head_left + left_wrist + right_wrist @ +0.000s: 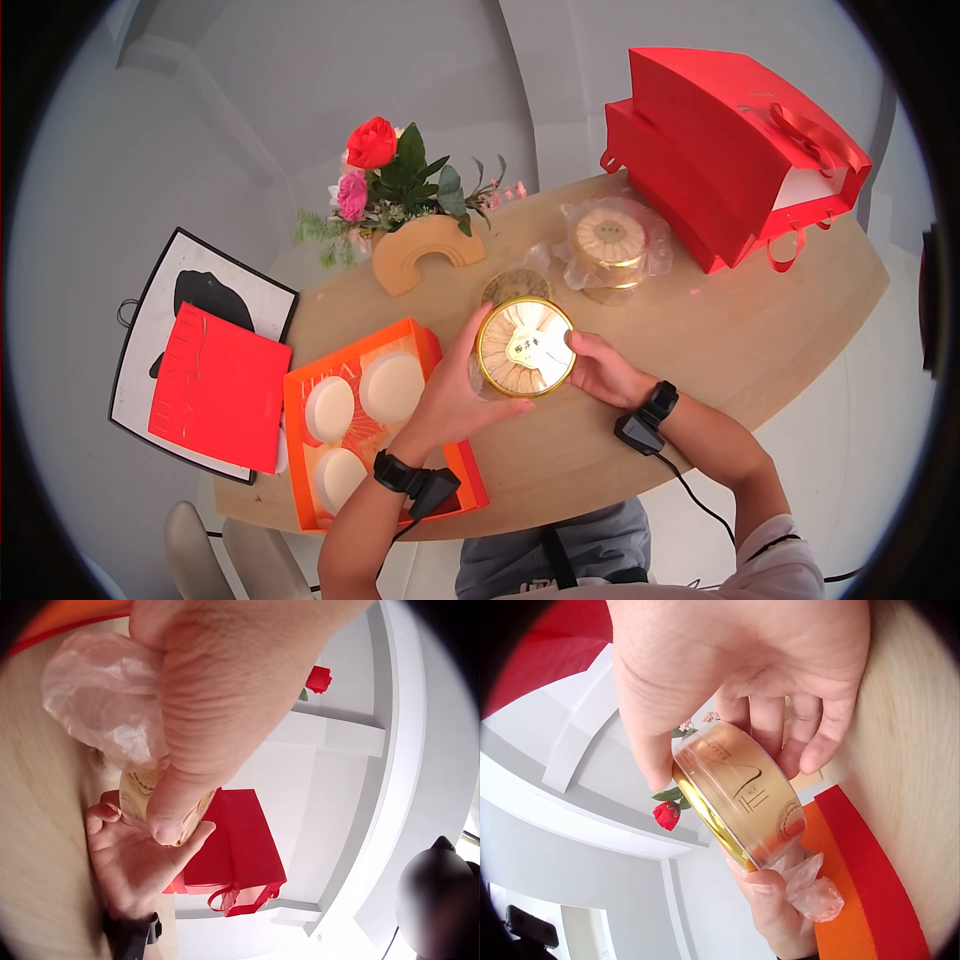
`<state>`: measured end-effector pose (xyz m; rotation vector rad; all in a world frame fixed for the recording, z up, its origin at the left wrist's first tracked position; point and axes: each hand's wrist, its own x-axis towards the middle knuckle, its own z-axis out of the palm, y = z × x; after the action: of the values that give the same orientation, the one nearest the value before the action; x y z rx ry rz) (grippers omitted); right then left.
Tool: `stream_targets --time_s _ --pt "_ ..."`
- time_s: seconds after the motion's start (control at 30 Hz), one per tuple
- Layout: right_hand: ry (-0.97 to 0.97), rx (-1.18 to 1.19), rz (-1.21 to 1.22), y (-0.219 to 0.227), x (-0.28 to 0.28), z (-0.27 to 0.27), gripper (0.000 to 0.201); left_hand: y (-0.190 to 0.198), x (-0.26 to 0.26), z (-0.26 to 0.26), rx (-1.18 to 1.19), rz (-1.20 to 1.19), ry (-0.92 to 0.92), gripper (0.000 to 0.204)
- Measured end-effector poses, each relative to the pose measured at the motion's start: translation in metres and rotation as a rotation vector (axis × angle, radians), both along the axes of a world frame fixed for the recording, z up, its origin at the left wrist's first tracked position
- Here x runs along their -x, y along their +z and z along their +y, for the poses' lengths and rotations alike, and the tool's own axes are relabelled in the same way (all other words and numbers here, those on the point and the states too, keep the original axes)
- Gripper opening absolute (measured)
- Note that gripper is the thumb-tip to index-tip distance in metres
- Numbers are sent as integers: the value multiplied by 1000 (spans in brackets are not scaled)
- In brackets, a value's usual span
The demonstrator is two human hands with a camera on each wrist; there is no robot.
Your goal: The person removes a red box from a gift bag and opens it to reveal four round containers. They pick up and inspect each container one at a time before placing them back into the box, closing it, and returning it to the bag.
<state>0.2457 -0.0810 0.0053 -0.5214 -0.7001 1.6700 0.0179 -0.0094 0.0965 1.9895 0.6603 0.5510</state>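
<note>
Both hands hold a round clear container [525, 345] with a gold rim, wedge-shaped pieces inside and a label at its centre. My left hand [450, 385] grips its left side, the thumb along the near edge. A crumpled plastic bag [109, 697] hangs at the left palm. On the other side my right hand [608, 370] has its thumb at the gold rim and its fingers around the clear wall, as the right wrist view shows. Brown lettering marks the container's side [750, 784]. Just behind it lies a round patterned disc [515, 284], partly covered.
An orange box [428, 345] with cream round pads stands at left. Beside it a red card [220, 385] lies on a black-framed picture [130, 370]. Flowers [372, 145] in an arched holder [415, 255], plastic-wrapped containers [612, 240] and a red gift bag [700, 150] stand behind.
</note>
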Motion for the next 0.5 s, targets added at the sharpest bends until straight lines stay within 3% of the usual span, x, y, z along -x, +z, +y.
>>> stream_targets --time_s 0.5 --pt "5 1 9 1 -1 -1 55 1 0 -2 -45 26 17 119"
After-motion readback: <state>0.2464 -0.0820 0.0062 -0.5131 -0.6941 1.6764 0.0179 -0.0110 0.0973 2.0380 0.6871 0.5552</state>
